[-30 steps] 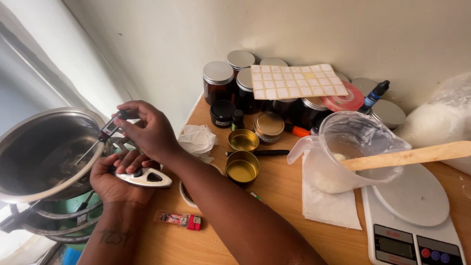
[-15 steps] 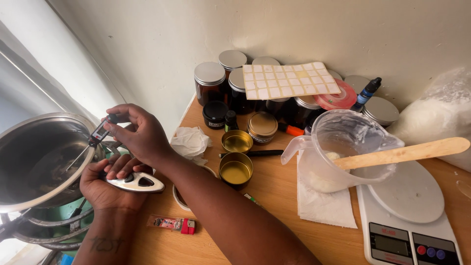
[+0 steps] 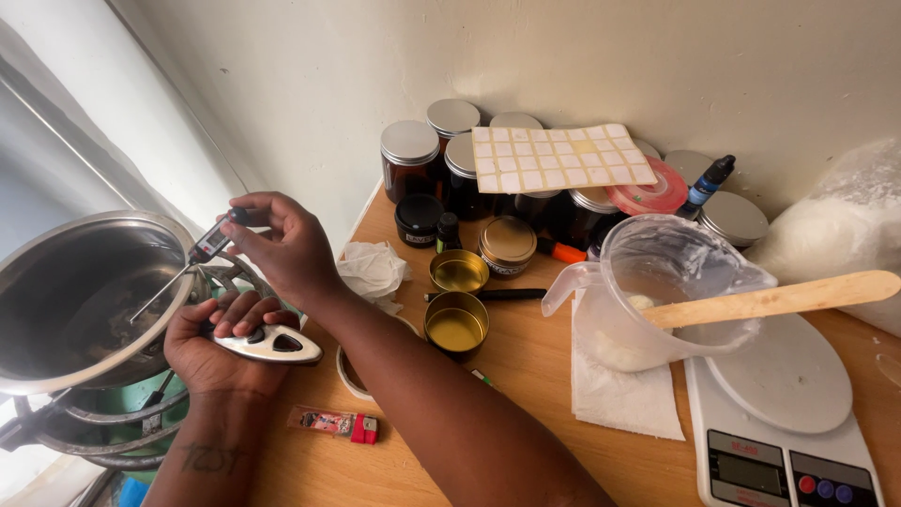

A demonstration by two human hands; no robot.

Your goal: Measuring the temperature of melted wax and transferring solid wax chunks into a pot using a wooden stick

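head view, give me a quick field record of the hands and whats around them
left hand: grips the pot handle
right hand: holds a probe thermometer, its tip inside the pot
pot: steel, on a burner stand, left of the table
table: two gold tins with yellow liquid, lighter, plastic jug with wooden stick, scale
back wall: amber jars, label sheet

A cream wall (image 3: 582, 56) rose behind a wooden table (image 3: 544, 376) set into the corner. At the left, pale daylight came through a window (image 3: 38, 160) with a slanted frame.
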